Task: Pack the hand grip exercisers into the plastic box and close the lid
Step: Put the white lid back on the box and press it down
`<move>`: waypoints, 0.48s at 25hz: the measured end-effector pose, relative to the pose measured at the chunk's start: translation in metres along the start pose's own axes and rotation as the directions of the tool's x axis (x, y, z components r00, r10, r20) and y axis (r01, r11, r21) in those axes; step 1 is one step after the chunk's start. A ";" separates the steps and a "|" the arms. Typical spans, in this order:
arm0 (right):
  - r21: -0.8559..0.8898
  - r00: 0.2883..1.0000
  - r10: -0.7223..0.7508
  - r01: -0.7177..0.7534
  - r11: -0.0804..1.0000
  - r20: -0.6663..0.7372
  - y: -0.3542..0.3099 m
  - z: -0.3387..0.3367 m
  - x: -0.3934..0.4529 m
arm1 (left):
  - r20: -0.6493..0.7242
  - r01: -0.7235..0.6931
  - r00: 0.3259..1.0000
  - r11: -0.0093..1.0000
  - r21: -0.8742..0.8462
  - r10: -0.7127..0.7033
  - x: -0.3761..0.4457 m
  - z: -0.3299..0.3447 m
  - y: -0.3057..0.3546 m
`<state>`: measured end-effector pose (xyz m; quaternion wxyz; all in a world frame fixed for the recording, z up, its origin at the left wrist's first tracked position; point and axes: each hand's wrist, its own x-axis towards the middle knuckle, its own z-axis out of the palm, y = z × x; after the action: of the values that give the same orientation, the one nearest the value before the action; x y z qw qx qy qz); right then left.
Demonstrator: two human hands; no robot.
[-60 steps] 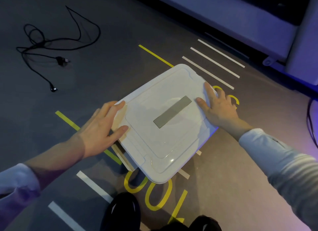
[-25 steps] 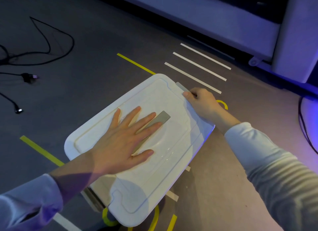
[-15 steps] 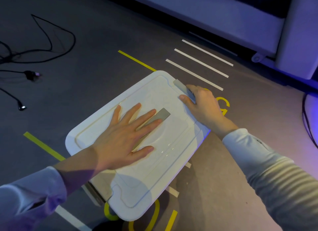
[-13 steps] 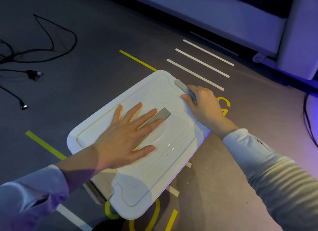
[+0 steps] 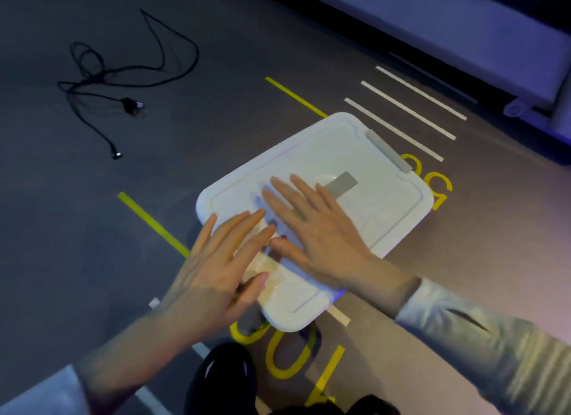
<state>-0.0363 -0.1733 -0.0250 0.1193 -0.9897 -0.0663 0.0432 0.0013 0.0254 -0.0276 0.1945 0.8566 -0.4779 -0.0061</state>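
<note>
A white plastic box (image 5: pixel 386 204) sits on the floor (image 5: pixel 92 229), lid (image 5: pixel 309 155) on. The left hand (image 5: pixel 216 269) and right hand (image 5: pixel 321 229) press it with flat, spread fingers. No exercisers show; packing seems done, only final latching perhaps left.

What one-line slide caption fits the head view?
Both hands, left and right, lie flat on the white lid of the plastic box on the floor.
</note>
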 end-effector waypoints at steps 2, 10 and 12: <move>-0.037 0.997 -0.024 0.026 0.999 0.069 -0.017 0.007 0.002 | 0.059 0.034 0.998 0.999 0.041 -0.036 -0.019 -0.004 -0.008; -0.163 0.995 0.021 -0.005 0.987 0.100 -0.022 0.020 0.000 | 0.217 -0.231 0.961 0.928 0.291 0.171 -0.020 -0.006 -0.050; -0.174 0.995 0.023 -0.006 0.985 0.095 -0.021 0.021 0.002 | 0.169 -0.295 0.952 0.908 0.299 0.254 -0.011 -0.006 -0.054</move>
<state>-0.0394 -0.1482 -0.0401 0.0290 -0.9935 -0.0684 0.0862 0.0402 0.0615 -0.0427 0.0211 0.7989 -0.5994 0.0449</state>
